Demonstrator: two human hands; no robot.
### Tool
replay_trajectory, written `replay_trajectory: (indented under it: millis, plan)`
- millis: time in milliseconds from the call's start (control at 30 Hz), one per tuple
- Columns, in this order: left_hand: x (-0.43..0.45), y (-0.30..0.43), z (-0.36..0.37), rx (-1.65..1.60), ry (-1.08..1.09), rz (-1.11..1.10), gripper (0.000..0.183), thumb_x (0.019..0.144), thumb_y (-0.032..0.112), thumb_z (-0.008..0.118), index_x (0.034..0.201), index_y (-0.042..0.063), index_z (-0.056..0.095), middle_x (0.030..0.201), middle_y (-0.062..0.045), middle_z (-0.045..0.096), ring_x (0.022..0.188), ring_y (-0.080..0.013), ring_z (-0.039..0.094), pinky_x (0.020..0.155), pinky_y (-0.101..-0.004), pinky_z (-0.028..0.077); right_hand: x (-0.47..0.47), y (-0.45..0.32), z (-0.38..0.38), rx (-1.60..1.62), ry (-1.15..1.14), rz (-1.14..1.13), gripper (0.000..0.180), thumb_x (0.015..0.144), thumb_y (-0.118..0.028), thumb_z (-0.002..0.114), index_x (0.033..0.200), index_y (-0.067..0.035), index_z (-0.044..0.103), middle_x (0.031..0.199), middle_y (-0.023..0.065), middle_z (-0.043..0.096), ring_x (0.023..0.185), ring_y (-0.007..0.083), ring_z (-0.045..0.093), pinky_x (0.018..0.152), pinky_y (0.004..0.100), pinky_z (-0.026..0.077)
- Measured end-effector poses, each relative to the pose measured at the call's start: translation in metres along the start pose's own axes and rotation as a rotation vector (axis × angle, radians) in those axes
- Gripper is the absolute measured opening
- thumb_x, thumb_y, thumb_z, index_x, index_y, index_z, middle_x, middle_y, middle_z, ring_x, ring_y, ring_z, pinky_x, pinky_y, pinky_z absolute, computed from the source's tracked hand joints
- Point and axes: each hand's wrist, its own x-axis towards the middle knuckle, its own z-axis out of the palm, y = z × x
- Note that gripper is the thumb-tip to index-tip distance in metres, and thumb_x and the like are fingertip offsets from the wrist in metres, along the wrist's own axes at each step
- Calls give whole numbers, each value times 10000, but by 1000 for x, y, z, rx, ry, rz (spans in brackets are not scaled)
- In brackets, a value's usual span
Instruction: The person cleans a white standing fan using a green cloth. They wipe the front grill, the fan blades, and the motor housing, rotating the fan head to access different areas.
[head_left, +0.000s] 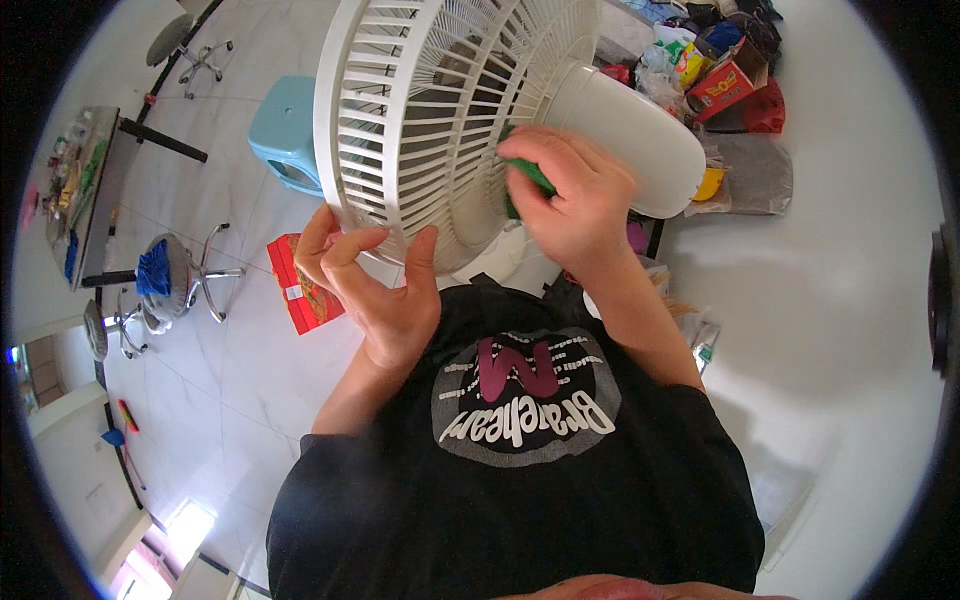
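Observation:
A white electric fan fills the space before me, its slatted plastic guard (390, 150) at the left and its smooth motor housing (630, 135) at the right. My left hand (382, 292) holds the lower edge of the guard, thumb and fingers on its rim and slats. In my right hand (574, 191) is a green cleaning pad or cloth (534, 174), pressed against the rear slats near the housing. My fingers cover much of the pad. Below the guard, a round white part (499, 259), perhaps the fan's base, is partly hidden.
A light-blue plastic stool (283, 127) stands left of the fan. On the tiled floor lies a red box (296, 289). Wheeled stools (176, 274) and a cluttered table (90, 187) are farther left. Bags and a red carton (727, 82) are piled at the upper right, by the white wall (840, 300).

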Motion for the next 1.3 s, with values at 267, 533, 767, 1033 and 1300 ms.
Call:
replay_trajectory:
  millis: [267,533,767,1033,1300]
  plan:
    - [-5,0,4,-38,7,-39,547,723,17,782,1108,72,398,1274,-221,361,1159,-319,383,980,-436,313,-13,1,-26,287,158,410,184,773,30,686,939,-40,650,914,86,679,814,157,652,723,282,516]
    - [-4,-4,6,-68,70,7,529,679,19,810,1058,80,446,1286,-250,389,1066,-299,395,901,-401,319,4,3,-8,202,47,59,238,702,73,688,910,-39,660,908,111,681,794,255,678,685,302,531]
    - [-5,-6,3,-106,23,-39,558,713,-12,776,1101,81,386,1284,-211,357,1168,-298,384,978,-429,328,1,15,-3,-99,-20,-108,263,687,29,681,928,-73,651,926,84,685,752,269,670,630,341,539]
    - [-3,-11,8,-83,85,0,516,683,29,819,1035,67,444,1287,-251,396,1085,-299,396,919,-398,323,11,1,-4,87,-44,9,263,695,35,668,930,-83,652,921,90,683,759,279,670,638,352,541]
    - [-2,-10,6,-153,9,-56,542,726,-44,748,1101,86,378,1301,-203,342,1185,-300,383,1008,-431,305,0,11,-7,-107,-39,12,247,694,50,657,905,-79,659,887,83,683,759,276,670,643,354,545]
